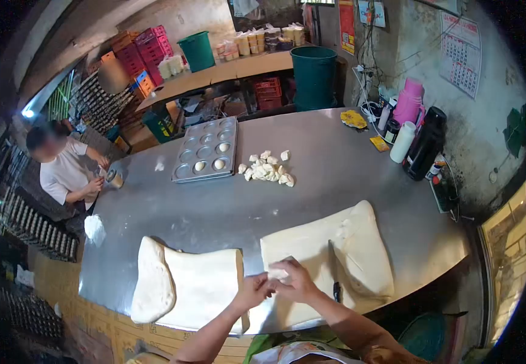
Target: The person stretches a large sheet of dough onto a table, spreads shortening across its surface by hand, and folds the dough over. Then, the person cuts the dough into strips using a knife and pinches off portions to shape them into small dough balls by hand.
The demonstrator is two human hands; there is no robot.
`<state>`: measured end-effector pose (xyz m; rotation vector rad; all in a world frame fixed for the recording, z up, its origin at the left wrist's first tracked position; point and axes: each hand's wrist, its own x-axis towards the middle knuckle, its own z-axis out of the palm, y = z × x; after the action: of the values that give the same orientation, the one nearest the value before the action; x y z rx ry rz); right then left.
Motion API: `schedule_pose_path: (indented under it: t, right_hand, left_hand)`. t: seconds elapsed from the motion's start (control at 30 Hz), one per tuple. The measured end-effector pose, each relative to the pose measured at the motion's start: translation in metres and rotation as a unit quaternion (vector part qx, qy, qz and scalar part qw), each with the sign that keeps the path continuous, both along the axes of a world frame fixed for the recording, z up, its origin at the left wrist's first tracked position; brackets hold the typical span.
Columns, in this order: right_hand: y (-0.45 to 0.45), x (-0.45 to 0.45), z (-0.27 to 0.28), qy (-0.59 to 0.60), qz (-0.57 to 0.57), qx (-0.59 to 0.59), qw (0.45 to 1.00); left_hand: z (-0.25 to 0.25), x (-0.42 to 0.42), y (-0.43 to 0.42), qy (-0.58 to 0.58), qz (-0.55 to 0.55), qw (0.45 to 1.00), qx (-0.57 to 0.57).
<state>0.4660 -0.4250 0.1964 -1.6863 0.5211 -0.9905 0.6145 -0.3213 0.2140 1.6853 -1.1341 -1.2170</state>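
Note:
My left hand (254,292) and my right hand (298,284) meet over the right-hand dough sheet (311,242). Between their curled fingers is a small pale piece of dough (278,274), partly covered by the right hand. A knife (335,267) with a black handle lies on that sheet, just right of my right hand. Left of my hands lies another thick dough sheet (202,282), its left end folded over. Farther back, a pile of small dough pieces (266,170) sits beside a muffin tray (207,148), which has a few dough balls in its cups.
The metal table (214,212) bears a flour patch (95,230) at its left edge. Across it, a person (69,164) holds a cup (115,179). A black thermos (428,142), a pink thermos (408,102) and a white bottle (403,142) stand at the right wall.

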Motion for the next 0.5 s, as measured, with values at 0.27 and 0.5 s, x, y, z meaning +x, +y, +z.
schedule_pose_path:
  t: [0.27,0.5]
  right_hand:
    - [-0.003,-0.048,-0.028,0.280,0.037,-0.038,0.958]
    - [-0.062,-0.026,0.006,0.073,-0.137,-0.139,0.978]
  left_hand:
    - [-0.009,-0.058,0.012,-0.220,-0.177,0.950,-0.134]
    - [0.062,-0.074,-0.014,-0.075,-0.192,0.949,-0.241]
